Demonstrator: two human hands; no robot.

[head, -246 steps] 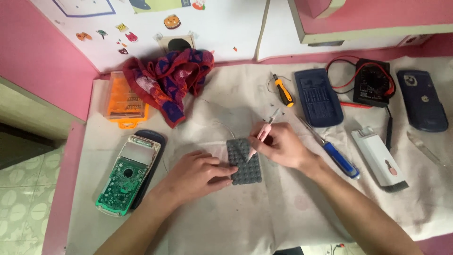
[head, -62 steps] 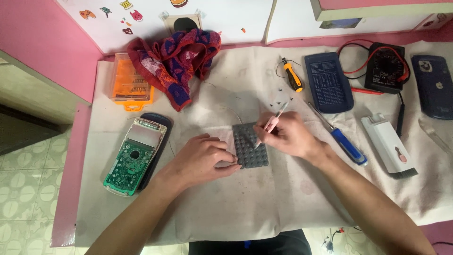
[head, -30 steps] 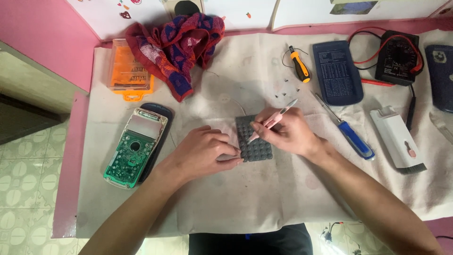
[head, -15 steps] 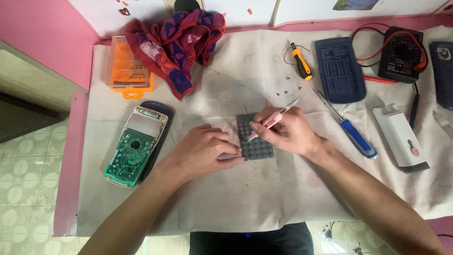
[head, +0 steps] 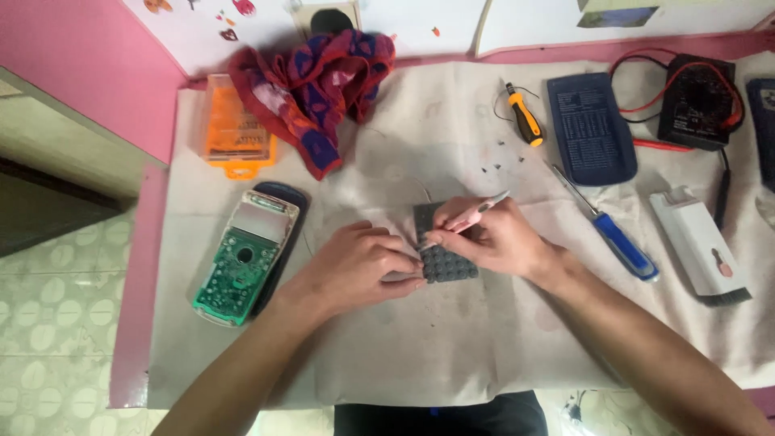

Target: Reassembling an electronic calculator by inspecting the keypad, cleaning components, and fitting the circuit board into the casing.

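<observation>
A dark grey rubber keypad (head: 446,260) lies on the cloth-covered table at the centre. My left hand (head: 359,265) presses on its left edge with curled fingers. My right hand (head: 494,240) grips a thin pink tool (head: 476,212) like a pen, its tip down at the keypad's left side, close to my left fingertips. An opened calculator with a green circuit board (head: 238,262) lies to the left of my left hand.
An orange bit case (head: 234,129) and a red-blue rag (head: 319,77) sit at the back left. An orange screwdriver (head: 525,117), a dark blue cover (head: 591,127), a multimeter (head: 698,101), a blue screwdriver (head: 617,240), a white box (head: 701,246) and small loose screws (head: 499,155) lie to the right.
My hands stay on the keypad; the pink tool's tip has shifted slightly along the keypad's left side. The view has drifted a little, nothing else has moved.
</observation>
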